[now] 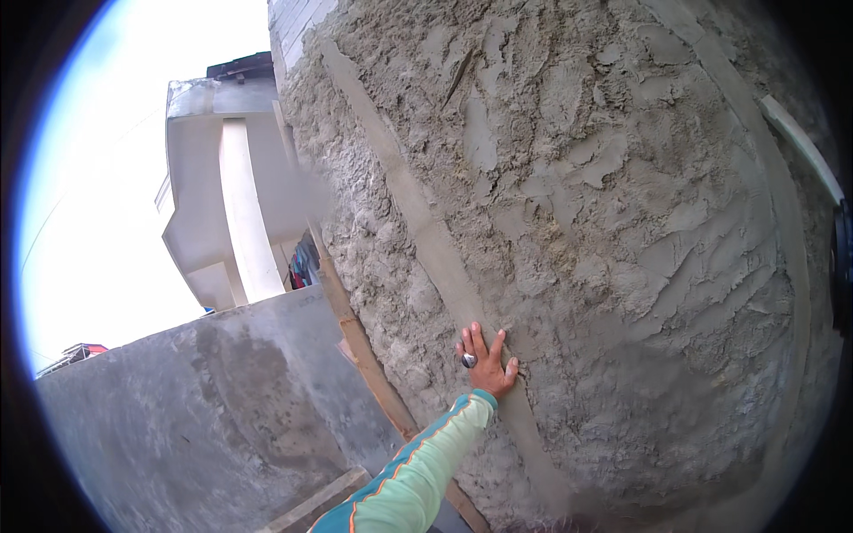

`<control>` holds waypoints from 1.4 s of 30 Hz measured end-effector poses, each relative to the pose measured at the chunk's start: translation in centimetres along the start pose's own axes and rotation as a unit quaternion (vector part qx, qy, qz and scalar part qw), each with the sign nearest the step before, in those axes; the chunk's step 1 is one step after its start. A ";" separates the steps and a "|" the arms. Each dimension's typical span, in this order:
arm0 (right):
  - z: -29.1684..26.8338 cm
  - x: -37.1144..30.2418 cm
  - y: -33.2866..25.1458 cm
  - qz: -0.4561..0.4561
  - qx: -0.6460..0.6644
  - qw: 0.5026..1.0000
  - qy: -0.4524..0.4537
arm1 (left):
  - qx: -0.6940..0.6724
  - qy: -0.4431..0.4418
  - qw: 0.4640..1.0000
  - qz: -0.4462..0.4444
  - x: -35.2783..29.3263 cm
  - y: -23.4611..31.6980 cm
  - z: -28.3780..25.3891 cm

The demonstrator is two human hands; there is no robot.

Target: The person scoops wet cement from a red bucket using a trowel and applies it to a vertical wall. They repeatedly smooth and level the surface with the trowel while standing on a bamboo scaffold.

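Observation:
My left hand (pixel 487 364) lies flat with spread fingers against a smooth strip (pixel 435 253) of grey mortar on the wall. A ring (pixel 468 361) with a dark face is on one finger, and a light green sleeve with a teal, orange-edged band (pixel 418 471) covers the arm. Rough, wet-looking mortar (pixel 586 231) surrounds the hand, lumpy above and smeared in places. Nothing is held in this hand. My right hand is out of sight.
A wooden board (pixel 364 351) runs down the wall's left edge. Beyond it stand a low grey wall (pixel 195 409) and a pale building (pixel 249 213). Another smooth strip (pixel 782 204) curves down the right side, beside a pale narrow bar (pixel 802 147).

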State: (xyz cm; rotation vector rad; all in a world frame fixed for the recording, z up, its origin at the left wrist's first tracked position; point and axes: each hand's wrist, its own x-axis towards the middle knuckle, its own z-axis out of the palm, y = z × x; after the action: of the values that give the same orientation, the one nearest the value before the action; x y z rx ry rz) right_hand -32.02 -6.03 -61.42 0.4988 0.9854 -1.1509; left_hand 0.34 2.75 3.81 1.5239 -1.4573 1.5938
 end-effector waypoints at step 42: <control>-1.1 -1.2 0.1 0.028 -0.127 0.991 -0.010 | -0.023 -0.020 0.999 -0.025 -0.5 -0.3 -0.2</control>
State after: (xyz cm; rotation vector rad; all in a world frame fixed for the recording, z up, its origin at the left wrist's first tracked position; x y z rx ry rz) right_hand -32.47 -4.51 -60.96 0.3078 1.0760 -0.9613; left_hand 0.67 3.21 3.56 1.5610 -1.4564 1.4989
